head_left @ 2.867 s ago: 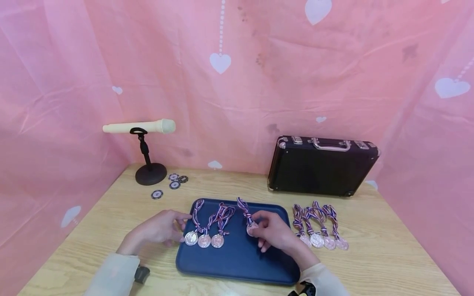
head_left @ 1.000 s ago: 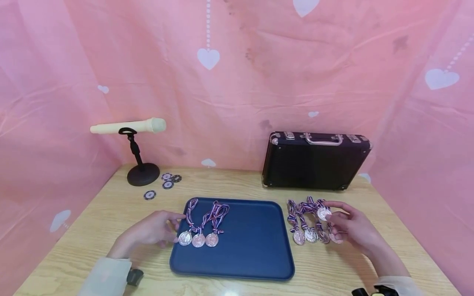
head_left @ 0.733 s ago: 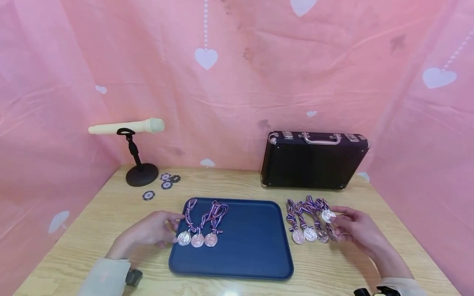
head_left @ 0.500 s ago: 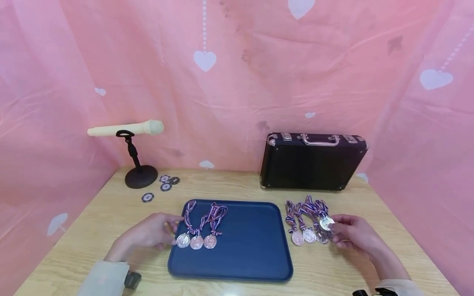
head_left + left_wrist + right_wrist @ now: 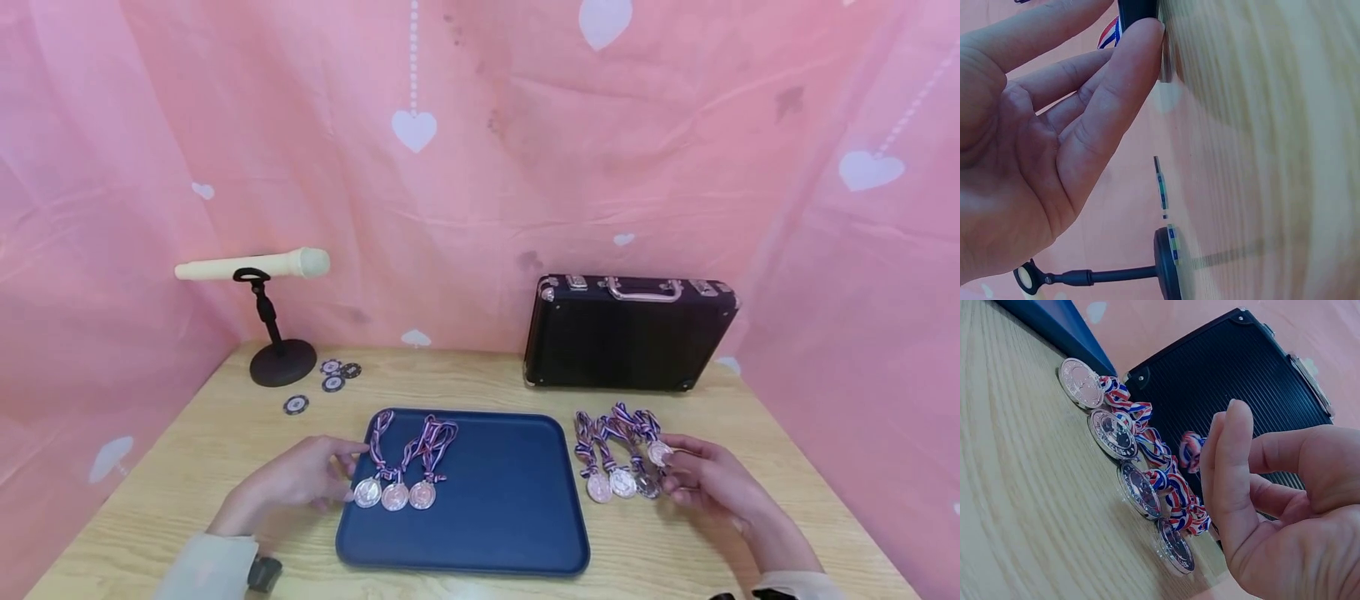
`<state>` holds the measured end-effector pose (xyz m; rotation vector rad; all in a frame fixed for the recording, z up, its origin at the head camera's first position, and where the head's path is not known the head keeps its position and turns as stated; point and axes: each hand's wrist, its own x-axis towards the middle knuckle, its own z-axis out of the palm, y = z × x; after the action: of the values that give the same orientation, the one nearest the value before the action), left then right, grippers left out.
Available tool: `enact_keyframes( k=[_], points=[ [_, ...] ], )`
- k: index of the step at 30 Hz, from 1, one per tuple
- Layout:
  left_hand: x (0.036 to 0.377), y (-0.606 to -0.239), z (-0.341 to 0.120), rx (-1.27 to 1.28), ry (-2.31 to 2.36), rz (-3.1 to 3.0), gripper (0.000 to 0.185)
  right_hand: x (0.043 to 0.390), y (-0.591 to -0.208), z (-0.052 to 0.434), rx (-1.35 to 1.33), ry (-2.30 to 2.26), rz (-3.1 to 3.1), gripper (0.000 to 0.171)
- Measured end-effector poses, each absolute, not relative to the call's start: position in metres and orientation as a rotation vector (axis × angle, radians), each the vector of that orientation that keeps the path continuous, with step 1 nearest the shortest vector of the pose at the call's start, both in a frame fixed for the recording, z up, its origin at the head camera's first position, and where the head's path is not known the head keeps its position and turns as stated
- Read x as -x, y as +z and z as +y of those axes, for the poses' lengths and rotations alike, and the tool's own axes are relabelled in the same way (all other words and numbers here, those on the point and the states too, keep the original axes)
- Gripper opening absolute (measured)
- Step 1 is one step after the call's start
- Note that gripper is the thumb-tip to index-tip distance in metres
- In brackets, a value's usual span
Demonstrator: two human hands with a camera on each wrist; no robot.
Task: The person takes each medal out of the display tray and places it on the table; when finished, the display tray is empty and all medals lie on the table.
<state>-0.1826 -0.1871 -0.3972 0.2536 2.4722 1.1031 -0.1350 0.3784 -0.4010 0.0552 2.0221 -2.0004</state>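
My right hand [image 5: 712,477] pinches a medal [image 5: 659,453] on a striped red, white and blue ribbon, right of the tray. That medal is above a row of several medals [image 5: 622,482] lying on the table. In the right wrist view my fingers hide its disc, and only its ribbon [image 5: 1191,451] shows. A dark blue tray [image 5: 502,500] lies in the middle, with three ribboned medals [image 5: 395,496] at its left side. My left hand [image 5: 307,475] touches the tray's left edge, thumb and index finger spread along it. The thumb tip meets the rim [image 5: 1137,9] in the left wrist view.
A black case [image 5: 626,337] with a metal handle stands upright at the back right. At the back left, a cream microphone [image 5: 288,263] rests on a black stand [image 5: 281,362]. Several poker chips [image 5: 333,383] lie near its base. A pink heart-print cloth [image 5: 480,167] hangs behind.
From over the tray, my right hand has carried the medal right to the row on the table. There it has come down and towards me slightly. My left hand stays at the tray.
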Motion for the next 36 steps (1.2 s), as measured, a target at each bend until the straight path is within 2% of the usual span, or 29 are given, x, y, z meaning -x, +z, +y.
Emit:
enact_keyframes(
  k=[2, 9, 22, 25, 29, 33, 36],
  points=[
    [0.182, -0.397, -0.187, -0.255, 1.095, 2.474, 0.07, 0.136, -0.401, 0.379, -0.018, -2.052, 1.975, 0.03],
    [0.182, -0.396, -0.189, -0.292, 1.089, 2.473, 0.07, 0.136, -0.398, 0.383, 0.059, -2.199, 1.887, 0.046],
    [0.183, -0.396, -0.19, -0.317, 1.111, 2.461, 0.068, 0.126, -0.397, 0.411, -0.284, -2.055, 2.195, 0.049],
    [0.183, -0.395, -0.189, -0.3, 1.112, 2.467, 0.07, 0.125, -0.4, 0.416, -0.322, -1.955, 2.242, 0.045],
    [0.182, -0.394, -0.188, -0.28, 1.11, 2.475, 0.07, 0.125, -0.403, 0.419, -0.336, -1.764, 2.328, 0.029],
    [0.182, -0.394, -0.188, -0.28, 1.104, 2.48, 0.07, 0.125, -0.403, 0.416, -0.328, -1.604, 2.41, 0.053],
    [0.182, -0.394, -0.188, -0.283, 1.106, 2.477, 0.07, 0.124, -0.4, 0.413, -0.326, -1.533, 2.457, 0.056]
  ],
)
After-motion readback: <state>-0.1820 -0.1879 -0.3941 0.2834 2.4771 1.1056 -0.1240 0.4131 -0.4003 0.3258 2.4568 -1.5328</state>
